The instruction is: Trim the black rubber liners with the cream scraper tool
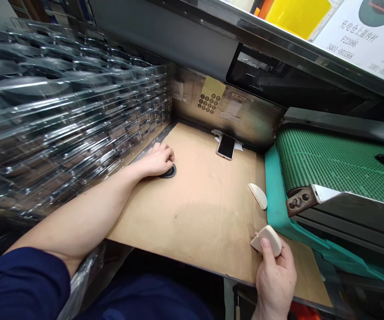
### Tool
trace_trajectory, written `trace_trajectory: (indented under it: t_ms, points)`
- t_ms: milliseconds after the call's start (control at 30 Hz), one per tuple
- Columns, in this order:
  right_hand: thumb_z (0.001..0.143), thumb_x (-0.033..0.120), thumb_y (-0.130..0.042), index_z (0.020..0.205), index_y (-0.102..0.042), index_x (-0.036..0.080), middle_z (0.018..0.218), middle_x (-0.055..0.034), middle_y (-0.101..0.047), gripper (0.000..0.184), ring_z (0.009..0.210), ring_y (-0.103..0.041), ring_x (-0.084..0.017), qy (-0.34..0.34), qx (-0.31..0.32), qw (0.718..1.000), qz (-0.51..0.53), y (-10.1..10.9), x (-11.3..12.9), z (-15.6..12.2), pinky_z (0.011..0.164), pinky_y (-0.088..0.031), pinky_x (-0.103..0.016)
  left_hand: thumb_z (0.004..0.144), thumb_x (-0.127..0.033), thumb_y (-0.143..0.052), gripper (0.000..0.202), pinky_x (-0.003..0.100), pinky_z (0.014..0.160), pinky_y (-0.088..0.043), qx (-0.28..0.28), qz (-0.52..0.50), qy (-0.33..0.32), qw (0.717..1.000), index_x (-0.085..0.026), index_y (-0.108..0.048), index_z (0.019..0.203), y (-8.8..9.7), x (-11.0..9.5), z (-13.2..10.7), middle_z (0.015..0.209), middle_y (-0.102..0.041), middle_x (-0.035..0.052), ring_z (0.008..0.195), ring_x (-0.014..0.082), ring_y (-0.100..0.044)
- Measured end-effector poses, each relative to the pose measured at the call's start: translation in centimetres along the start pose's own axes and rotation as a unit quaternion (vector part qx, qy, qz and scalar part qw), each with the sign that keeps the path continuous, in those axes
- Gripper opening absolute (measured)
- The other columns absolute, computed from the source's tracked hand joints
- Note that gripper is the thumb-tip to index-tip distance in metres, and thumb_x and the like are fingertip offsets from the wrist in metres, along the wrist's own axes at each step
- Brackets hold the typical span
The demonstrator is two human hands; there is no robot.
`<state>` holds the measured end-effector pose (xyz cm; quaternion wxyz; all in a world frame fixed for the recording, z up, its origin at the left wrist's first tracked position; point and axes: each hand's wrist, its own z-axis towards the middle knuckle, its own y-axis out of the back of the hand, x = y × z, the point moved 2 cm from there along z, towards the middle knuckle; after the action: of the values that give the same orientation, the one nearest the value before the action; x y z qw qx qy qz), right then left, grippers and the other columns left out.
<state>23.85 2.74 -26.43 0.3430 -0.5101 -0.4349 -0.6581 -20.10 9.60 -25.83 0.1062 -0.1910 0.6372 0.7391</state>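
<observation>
Working at the cardboard-covered worktop (192,218) and my right grip (274,281) is clenched on a pale rounded wedge (267,240), thumb pressed across its face, holding it over the near edge of the board, close by the teal rim (276,200) of a green perforated conveyor belt (315,162). A matching pale wedge (258,196) lies on the board just beside that rim, with neither hand touching it. Over to the far side, my left grip (158,161) sits palm-down on a black round disc (169,172), fingers curled toward its edge; whether it's clamping or merely resting there, I can't tell from this view. The step in hand, as I judge it, is handling the wedge in my right grip, and this moment calls for keeping a firm hold on it. Farther back, a phone (226,146) lies face-up near the back wall, below a yellow sticky note (212,86), and clear plastic trays (62,124) are stacked along my left.
</observation>
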Motion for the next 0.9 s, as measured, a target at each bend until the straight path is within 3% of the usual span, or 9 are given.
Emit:
trace_trajectory:
  t_ms: [267, 567, 767, 900]
  points:
    - [0.080, 0.058, -0.077, 0.109, -0.069, 0.018, 0.098, -0.0052, -0.076, 0.050, 0.092, -0.068, -0.023, 0.003, 0.004, 1.000, -0.005, 0.00, 0.32, -0.10, 0.095, -0.053, -0.043, 0.095, -0.049, -0.041, 0.034, 0.050, 0.103, -0.041, -0.018, -0.001, 0.022, 1.000, -0.023, -0.062, 0.102, -0.21, -0.14, 0.21, 0.114, -0.060, 0.0120, 0.114, 0.0322, -0.048]
    - [0.079, 0.057, -0.078, 0.110, -0.069, 0.019, 0.099, -0.0044, -0.076, 0.050, 0.093, -0.068, -0.023, -0.003, 0.002, 1.000, 0.006, 0.03, 0.07, -0.06, 0.096, -0.051, -0.043, 0.093, -0.057, -0.044, 0.038, 0.050, 0.103, -0.041, -0.014, -0.003, 0.016, 1.000, -0.024, -0.063, 0.091, -0.01, -0.41, -0.11, 0.114, -0.059, 0.0112, 0.115, 0.0327, -0.048]
    - [0.077, 0.057, -0.080, 0.108, -0.070, 0.019, 0.097, -0.0039, -0.076, 0.050, 0.093, -0.068, -0.023, -0.008, -0.001, 1.000, 0.007, 0.00, 0.17, -0.13, 0.100, -0.048, -0.045, 0.084, -0.042, -0.056, 0.019, 0.049, 0.103, -0.042, -0.003, -0.003, 0.003, 1.000, -0.026, -0.063, 0.091, 0.09, -0.29, -0.14, 0.111, -0.060, 0.0093, 0.114, 0.0320, -0.049]
    - [0.078, 0.057, -0.079, 0.108, -0.070, 0.019, 0.097, -0.0039, -0.076, 0.049, 0.092, -0.068, -0.023, -0.003, 0.001, 1.000, 0.005, 0.00, 0.17, -0.13, 0.099, -0.049, -0.044, 0.087, -0.042, -0.052, 0.022, 0.049, 0.104, -0.041, -0.010, -0.005, 0.009, 1.000, -0.026, -0.064, 0.096, 0.04, -0.24, -0.08, 0.114, -0.060, 0.0098, 0.115, 0.0322, -0.049]
